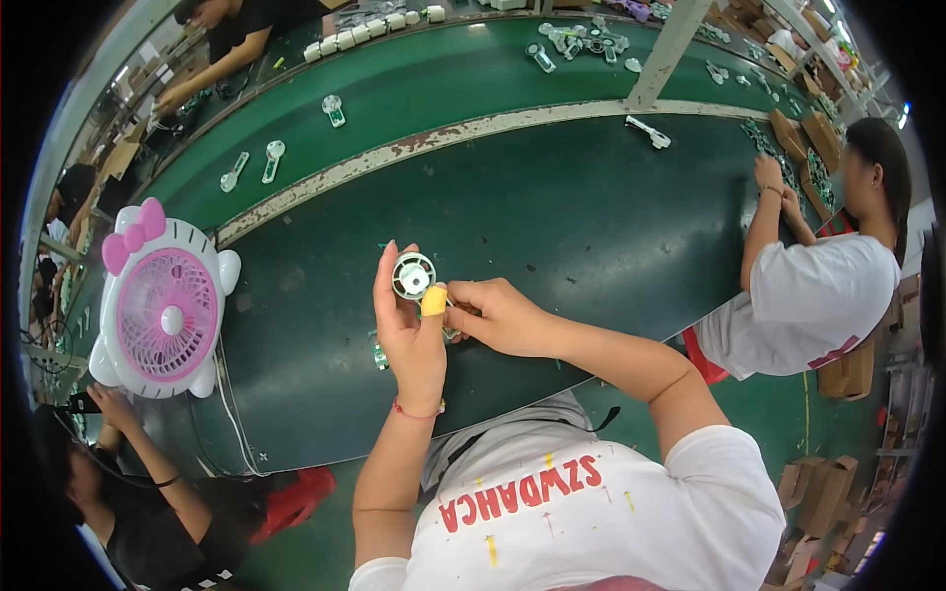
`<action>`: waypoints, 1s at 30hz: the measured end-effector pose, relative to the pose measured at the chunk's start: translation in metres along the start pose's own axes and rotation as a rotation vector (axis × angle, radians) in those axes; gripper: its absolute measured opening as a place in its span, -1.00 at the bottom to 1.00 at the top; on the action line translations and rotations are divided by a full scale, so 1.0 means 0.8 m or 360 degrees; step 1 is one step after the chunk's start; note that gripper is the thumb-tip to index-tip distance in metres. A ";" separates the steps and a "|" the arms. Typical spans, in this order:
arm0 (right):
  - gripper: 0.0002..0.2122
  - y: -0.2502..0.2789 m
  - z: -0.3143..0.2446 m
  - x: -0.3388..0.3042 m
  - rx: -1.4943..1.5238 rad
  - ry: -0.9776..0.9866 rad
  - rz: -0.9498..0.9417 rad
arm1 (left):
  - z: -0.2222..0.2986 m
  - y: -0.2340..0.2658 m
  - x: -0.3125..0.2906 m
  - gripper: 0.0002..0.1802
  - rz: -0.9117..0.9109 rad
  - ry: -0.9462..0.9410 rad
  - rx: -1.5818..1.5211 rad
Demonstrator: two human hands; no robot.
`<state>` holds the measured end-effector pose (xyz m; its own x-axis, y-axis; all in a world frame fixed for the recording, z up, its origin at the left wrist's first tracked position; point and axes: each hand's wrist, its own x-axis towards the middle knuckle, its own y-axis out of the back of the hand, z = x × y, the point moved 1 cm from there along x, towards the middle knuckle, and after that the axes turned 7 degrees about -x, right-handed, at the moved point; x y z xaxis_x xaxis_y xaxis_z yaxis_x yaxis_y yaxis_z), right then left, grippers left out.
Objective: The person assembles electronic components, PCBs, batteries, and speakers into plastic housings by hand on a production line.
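Note:
My left hand is closed round a white plastic part with a round, spoked ring that faces up. Yellow tape or a finger cover wraps its thumb. Close against it, my right hand has its fingers pinched together beside the left thumb. What those fingers hold is hidden, though a bit of green and white shows just under them. Left of my left wrist, a small green circuit board lies on the dark green bench.
A pink and white fan stands at the left, its cable trailing down. Beyond a worn ledge, a green belt carries white parts. One white part lies near the ledge. Co-workers sit at the right and lower left.

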<state>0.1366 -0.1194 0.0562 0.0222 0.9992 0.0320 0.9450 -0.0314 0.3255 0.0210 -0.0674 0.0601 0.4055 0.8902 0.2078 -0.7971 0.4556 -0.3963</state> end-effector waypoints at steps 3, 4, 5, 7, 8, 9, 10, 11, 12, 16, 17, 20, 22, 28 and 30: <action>-0.85 -0.005 -0.004 0.000 0.0141 0.0040 0.0015 | -0.006 -0.008 0.000 -0.32 0.0020 0.0092 -0.0072; -0.85 -0.007 -0.002 0.001 0.0256 -0.0065 -0.0012 | -0.004 -0.007 0.001 -0.28 -0.0037 0.0077 0.0034; -0.84 -0.008 0.002 0.004 0.0370 -0.0172 -0.0051 | -0.006 -0.004 0.002 -0.28 -0.0010 0.0063 0.0066; -0.78 0.006 0.015 0.009 0.0624 -0.0315 -0.0118 | -0.006 -0.003 -0.001 -0.26 -0.0045 0.0104 0.0083; -0.74 0.016 0.012 0.013 0.0617 -0.0330 -0.0097 | -0.005 0.001 -0.001 -0.26 -0.0076 0.0021 0.0119; -0.72 0.029 0.016 0.019 0.0560 -0.0370 -0.0069 | -0.007 0.005 -0.002 -0.26 -0.0121 -0.0052 0.0150; -0.73 0.044 0.028 0.029 0.0509 -0.0393 -0.0037 | -0.006 0.009 -0.001 -0.30 -0.0171 -0.0034 0.0340; -0.72 0.058 0.032 0.040 0.0477 -0.0453 -0.0014 | -0.008 0.019 0.000 -0.34 -0.0267 -0.0011 0.0510; -0.71 0.074 0.039 0.052 0.0335 -0.0504 0.0033 | -0.011 0.026 0.003 -0.38 -0.0367 0.0014 0.0675; -0.69 0.131 0.060 0.104 -0.0044 -0.0512 0.0216 | -0.005 0.045 0.008 -0.52 -0.0839 -0.0236 0.1650; -0.67 0.152 0.077 0.122 -0.0113 -0.0493 0.0213 | -0.003 0.044 0.010 -0.52 -0.0928 -0.0304 0.1726; -0.61 0.179 0.091 0.173 -0.0469 -0.0525 0.0346 | -0.009 0.048 0.023 -0.46 -0.1221 -0.0387 0.1955; -0.57 0.186 0.096 0.211 -0.0787 -0.0491 0.0346 | -0.020 0.055 0.029 -0.43 -0.1394 -0.0379 0.2046; -0.56 0.162 0.130 0.327 -0.1103 -0.0562 0.0322 | -0.030 0.061 0.042 -0.48 -0.1612 -0.0319 0.1972; -0.60 0.136 0.119 0.360 -0.1138 -0.0654 0.0296 | -0.028 0.066 0.045 -0.46 -0.1608 -0.0284 0.1976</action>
<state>0.2770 0.1669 0.0109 0.4043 0.9010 -0.1569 0.4836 -0.0650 0.8729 0.0038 -0.0111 0.0264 0.9803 0.1902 0.0530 -0.1370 0.4621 0.8762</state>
